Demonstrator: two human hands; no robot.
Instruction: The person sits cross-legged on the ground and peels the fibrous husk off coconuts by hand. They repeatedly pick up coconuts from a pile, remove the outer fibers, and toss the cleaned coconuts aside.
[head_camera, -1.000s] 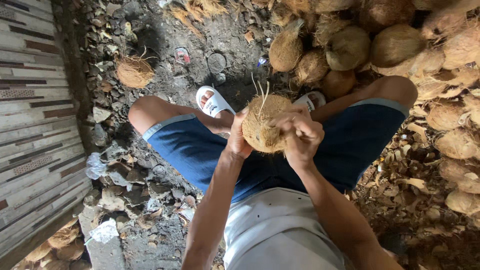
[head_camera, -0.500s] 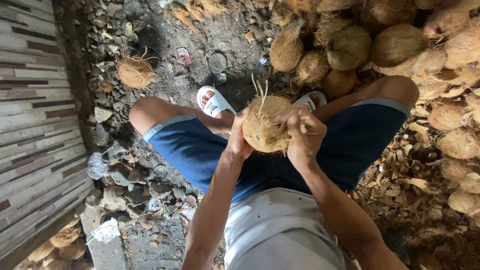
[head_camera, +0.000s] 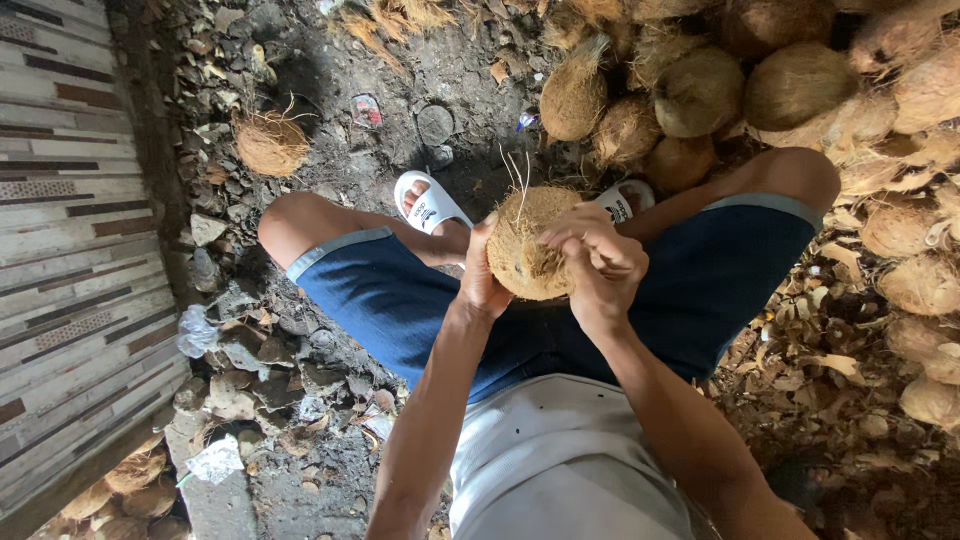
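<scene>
A brown, fibrous husked coconut (head_camera: 528, 238) is held between my knees, above my blue shorts. My left hand (head_camera: 481, 275) cups its left side. My right hand (head_camera: 598, 262) grips its right side, fingers curled into the loose fibres on top. A few thin strands stick up from the coconut. Below it, my feet in white sandals (head_camera: 428, 203) rest on the dirt.
A heap of husked coconuts (head_camera: 700, 90) fills the far and right side. A lone coconut (head_camera: 270, 143) lies on the dirt at left. Broken rubble and husk scraps (head_camera: 240, 380) litter the ground beside a striped tiled wall (head_camera: 70, 250).
My right hand has shifted slightly over the top of the coconut, its fingers working at the fibres. The coconut and left hand stay almost in place.
</scene>
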